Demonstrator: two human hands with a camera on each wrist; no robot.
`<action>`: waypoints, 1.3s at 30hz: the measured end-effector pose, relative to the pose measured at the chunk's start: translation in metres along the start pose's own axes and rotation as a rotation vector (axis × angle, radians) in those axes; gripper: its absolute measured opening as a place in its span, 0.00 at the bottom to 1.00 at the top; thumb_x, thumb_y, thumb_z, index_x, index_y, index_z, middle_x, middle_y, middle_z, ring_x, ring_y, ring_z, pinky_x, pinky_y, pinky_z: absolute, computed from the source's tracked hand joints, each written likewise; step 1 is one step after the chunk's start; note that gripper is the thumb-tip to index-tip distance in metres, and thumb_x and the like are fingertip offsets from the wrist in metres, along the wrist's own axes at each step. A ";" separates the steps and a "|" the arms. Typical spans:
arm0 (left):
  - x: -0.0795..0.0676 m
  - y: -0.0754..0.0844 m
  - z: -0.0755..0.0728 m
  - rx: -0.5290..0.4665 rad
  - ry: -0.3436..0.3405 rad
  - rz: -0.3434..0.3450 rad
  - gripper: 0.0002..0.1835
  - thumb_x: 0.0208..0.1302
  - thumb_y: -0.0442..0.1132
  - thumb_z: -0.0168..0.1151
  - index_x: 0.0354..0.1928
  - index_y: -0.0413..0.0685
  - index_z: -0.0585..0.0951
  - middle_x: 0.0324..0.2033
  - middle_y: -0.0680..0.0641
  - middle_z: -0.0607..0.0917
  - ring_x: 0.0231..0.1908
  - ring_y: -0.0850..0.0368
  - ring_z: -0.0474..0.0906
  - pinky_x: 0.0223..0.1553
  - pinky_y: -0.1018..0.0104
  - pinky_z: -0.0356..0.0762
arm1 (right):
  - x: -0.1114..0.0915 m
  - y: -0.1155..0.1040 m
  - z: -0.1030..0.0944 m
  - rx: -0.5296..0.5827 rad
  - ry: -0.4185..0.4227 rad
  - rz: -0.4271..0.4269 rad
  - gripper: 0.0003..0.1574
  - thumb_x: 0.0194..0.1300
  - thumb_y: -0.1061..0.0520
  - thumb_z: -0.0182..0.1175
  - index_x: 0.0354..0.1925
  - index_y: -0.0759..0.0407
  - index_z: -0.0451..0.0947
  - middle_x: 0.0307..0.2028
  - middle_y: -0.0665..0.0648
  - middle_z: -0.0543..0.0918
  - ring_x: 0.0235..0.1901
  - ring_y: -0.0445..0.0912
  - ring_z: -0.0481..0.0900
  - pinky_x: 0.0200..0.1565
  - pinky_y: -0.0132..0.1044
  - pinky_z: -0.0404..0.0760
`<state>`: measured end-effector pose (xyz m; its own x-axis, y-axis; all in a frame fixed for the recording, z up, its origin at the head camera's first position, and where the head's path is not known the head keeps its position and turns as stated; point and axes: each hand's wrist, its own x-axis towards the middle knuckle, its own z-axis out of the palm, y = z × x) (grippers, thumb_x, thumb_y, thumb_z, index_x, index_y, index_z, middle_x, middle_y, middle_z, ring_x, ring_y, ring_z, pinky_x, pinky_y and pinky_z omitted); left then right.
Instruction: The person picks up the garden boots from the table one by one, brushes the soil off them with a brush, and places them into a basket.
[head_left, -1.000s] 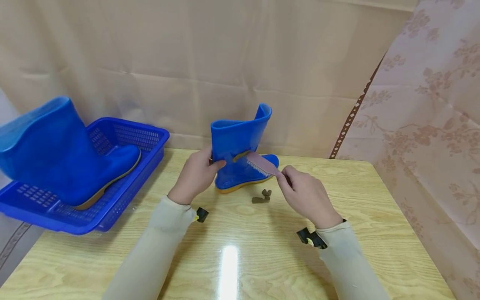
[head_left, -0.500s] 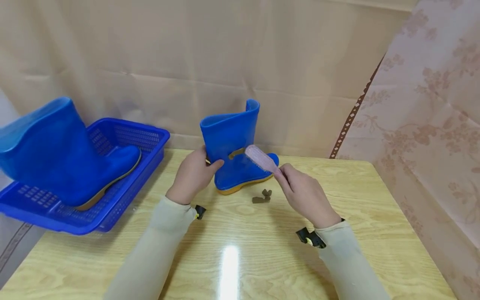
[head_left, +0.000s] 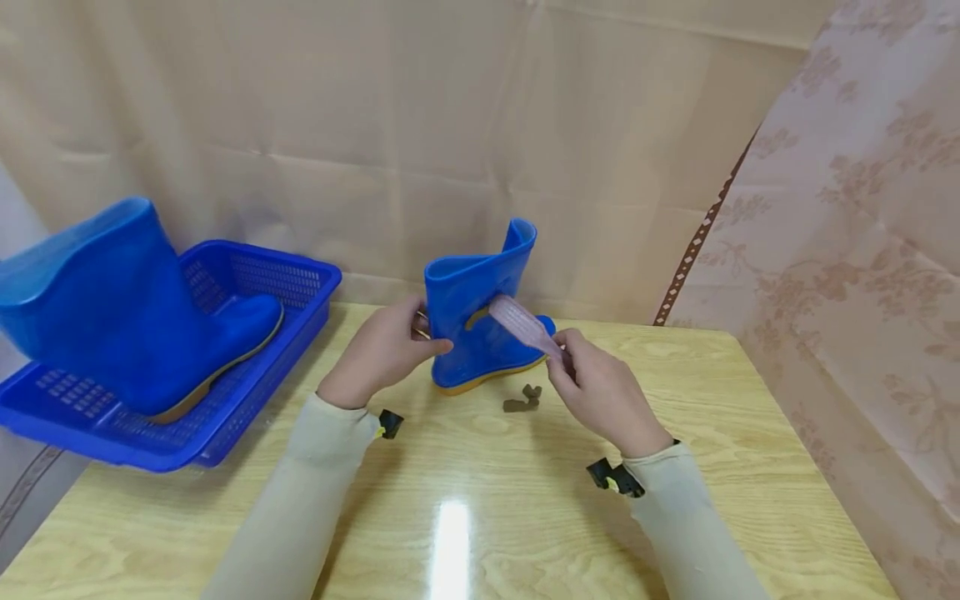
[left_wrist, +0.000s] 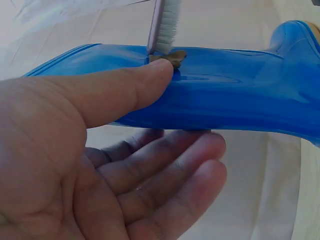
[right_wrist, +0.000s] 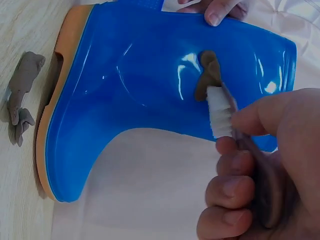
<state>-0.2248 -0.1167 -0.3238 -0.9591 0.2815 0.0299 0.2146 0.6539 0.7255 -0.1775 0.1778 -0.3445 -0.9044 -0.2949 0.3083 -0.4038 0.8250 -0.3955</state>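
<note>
A blue rain boot [head_left: 468, 300] with an orange sole stands on the table in the head view. My left hand [head_left: 390, 346] holds its shaft, thumb on the near side and fingers behind. A brown, mud-like lump [right_wrist: 207, 75] sticks to the shaft; in the left wrist view the left thumb [left_wrist: 150, 80] lies right beside it. My right hand [head_left: 603, 392] grips the handle of a pale purple brush [head_left: 521, 323]. White bristles [right_wrist: 218, 110] are at the lower end of the lump in the right wrist view.
Loose brown lumps [head_left: 521, 400] lie on the table [head_left: 510, 500] in front of the boot's sole. A blue plastic basket [head_left: 315, 300] at the left bears a second blue boot [head_left: 127, 317]. Behind the table hangs a beige curtain [head_left: 360, 125].
The boot's shaft leaned left half a second ago and has since swung back right. The brush has turned so its back shows, and the lump on the shaft has stayed in place.
</note>
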 end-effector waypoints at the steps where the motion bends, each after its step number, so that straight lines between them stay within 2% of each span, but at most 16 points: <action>1: 0.000 -0.001 0.000 -0.005 -0.005 0.001 0.22 0.68 0.49 0.71 0.59 0.51 0.77 0.46 0.49 0.86 0.46 0.51 0.84 0.48 0.51 0.82 | 0.001 0.000 0.000 -0.002 0.007 -0.001 0.15 0.79 0.52 0.54 0.55 0.61 0.76 0.22 0.49 0.71 0.17 0.40 0.64 0.20 0.35 0.63; 4: 0.002 -0.004 -0.001 0.000 -0.001 0.018 0.20 0.70 0.49 0.69 0.58 0.52 0.78 0.48 0.49 0.86 0.48 0.51 0.83 0.50 0.51 0.82 | 0.003 -0.002 -0.002 0.001 0.033 -0.009 0.17 0.80 0.49 0.56 0.55 0.59 0.76 0.23 0.48 0.71 0.18 0.40 0.65 0.21 0.36 0.63; 8: 0.004 -0.007 -0.001 -0.010 0.048 0.026 0.22 0.72 0.48 0.67 0.63 0.53 0.76 0.49 0.48 0.86 0.47 0.49 0.84 0.49 0.50 0.83 | 0.005 -0.008 -0.004 0.045 0.063 -0.039 0.14 0.80 0.50 0.55 0.55 0.56 0.76 0.22 0.48 0.71 0.17 0.40 0.65 0.19 0.35 0.63; 13: 0.003 -0.010 0.001 -0.013 0.094 0.036 0.20 0.72 0.47 0.67 0.62 0.55 0.78 0.47 0.48 0.87 0.43 0.49 0.85 0.45 0.52 0.83 | 0.006 -0.015 -0.001 0.072 0.086 -0.131 0.20 0.79 0.53 0.56 0.63 0.58 0.72 0.25 0.47 0.73 0.18 0.38 0.66 0.19 0.33 0.65; 18: 0.003 -0.008 0.001 0.008 0.095 0.040 0.17 0.71 0.49 0.69 0.57 0.54 0.81 0.44 0.50 0.88 0.43 0.51 0.84 0.44 0.53 0.83 | 0.003 -0.017 0.000 0.035 0.123 -0.181 0.24 0.77 0.55 0.58 0.67 0.57 0.70 0.28 0.47 0.75 0.20 0.38 0.67 0.20 0.33 0.67; 22: 0.002 -0.007 -0.001 0.066 0.078 0.048 0.15 0.71 0.49 0.68 0.54 0.52 0.83 0.44 0.51 0.89 0.44 0.52 0.85 0.45 0.53 0.84 | 0.003 -0.016 0.001 0.010 0.144 -0.197 0.26 0.75 0.58 0.59 0.68 0.57 0.72 0.38 0.51 0.83 0.26 0.38 0.74 0.25 0.33 0.74; 26: 0.001 -0.006 -0.003 0.106 0.041 0.070 0.13 0.71 0.49 0.68 0.51 0.53 0.85 0.43 0.52 0.89 0.45 0.53 0.85 0.45 0.53 0.84 | 0.003 -0.014 0.003 -0.017 0.170 -0.236 0.26 0.74 0.59 0.60 0.68 0.57 0.74 0.46 0.54 0.84 0.31 0.39 0.77 0.30 0.35 0.78; 30: 0.000 -0.003 -0.005 0.092 0.051 0.086 0.13 0.69 0.52 0.68 0.49 0.55 0.85 0.43 0.53 0.89 0.45 0.54 0.85 0.45 0.53 0.84 | 0.004 -0.014 0.004 -0.025 0.213 -0.252 0.25 0.73 0.60 0.62 0.67 0.56 0.76 0.42 0.52 0.83 0.29 0.39 0.75 0.28 0.35 0.75; 35: -0.003 0.001 -0.008 0.043 0.148 0.108 0.17 0.67 0.52 0.69 0.53 0.55 0.81 0.43 0.53 0.86 0.44 0.54 0.84 0.46 0.53 0.83 | 0.006 -0.016 0.006 -0.012 0.248 -0.225 0.24 0.73 0.60 0.64 0.65 0.55 0.79 0.35 0.51 0.81 0.23 0.38 0.69 0.22 0.32 0.68; 39: -0.005 0.003 -0.007 0.006 0.184 0.116 0.18 0.67 0.53 0.68 0.54 0.56 0.80 0.43 0.55 0.84 0.43 0.56 0.83 0.45 0.54 0.83 | 0.006 -0.015 0.008 -0.009 0.257 -0.200 0.23 0.72 0.59 0.65 0.64 0.55 0.81 0.32 0.51 0.79 0.22 0.38 0.67 0.21 0.32 0.65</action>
<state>-0.2206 -0.1215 -0.3168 -0.9452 0.2225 0.2389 0.3264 0.6291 0.7054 -0.1780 0.1594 -0.3439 -0.7422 -0.3209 0.5883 -0.5678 0.7674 -0.2977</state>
